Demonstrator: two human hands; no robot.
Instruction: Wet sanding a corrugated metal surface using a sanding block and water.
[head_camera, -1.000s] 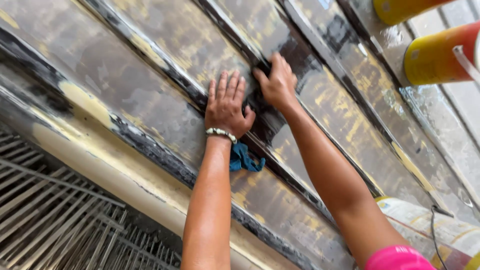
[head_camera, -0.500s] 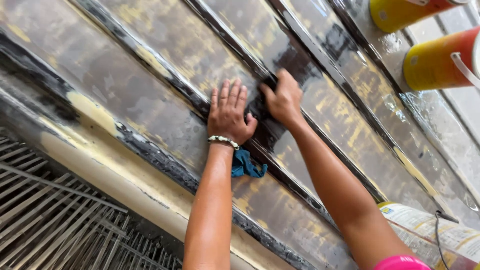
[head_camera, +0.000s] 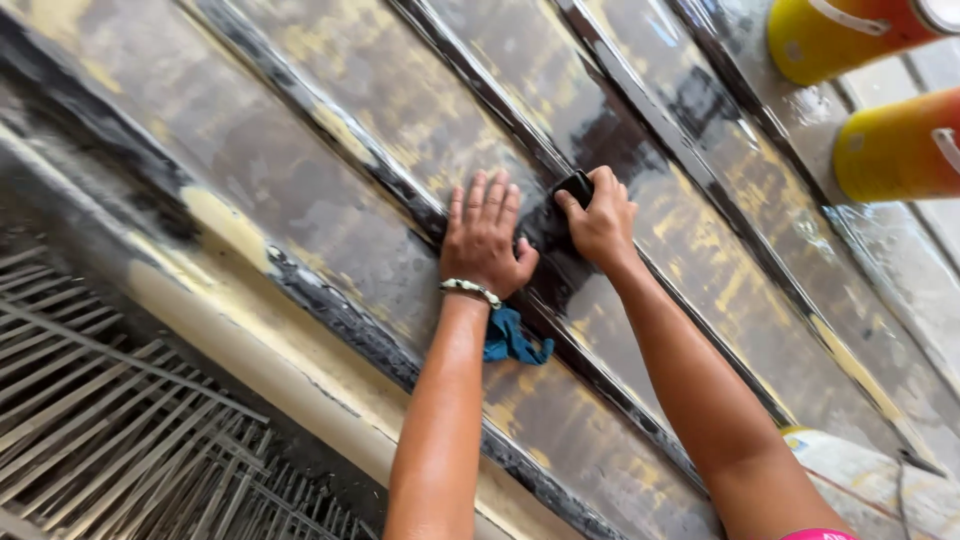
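My left hand (head_camera: 485, 240) lies flat with fingers spread on a wet, worn ribbed metal panel (head_camera: 300, 190) with yellowish and dark patches. A beaded bracelet circles that wrist. Just below the wrist a blue cloth (head_camera: 512, 338) lies on the panel, partly hidden by my forearm. My right hand (head_camera: 600, 222) is closed around a small black sanding block (head_camera: 574, 186) and presses it against a dark raised rib next to my left hand.
Two yellow-and-orange cylinders (head_camera: 850, 40) (head_camera: 900, 150) lie at the upper right beside the panel. A metal grate of thin bars (head_camera: 100, 420) fills the lower left. A pale bucket rim (head_camera: 850, 460) shows at the lower right.
Both hands have kept their places on the panel; my right hand has shifted slightly along the dark rib with the black block. The view has moved a little.
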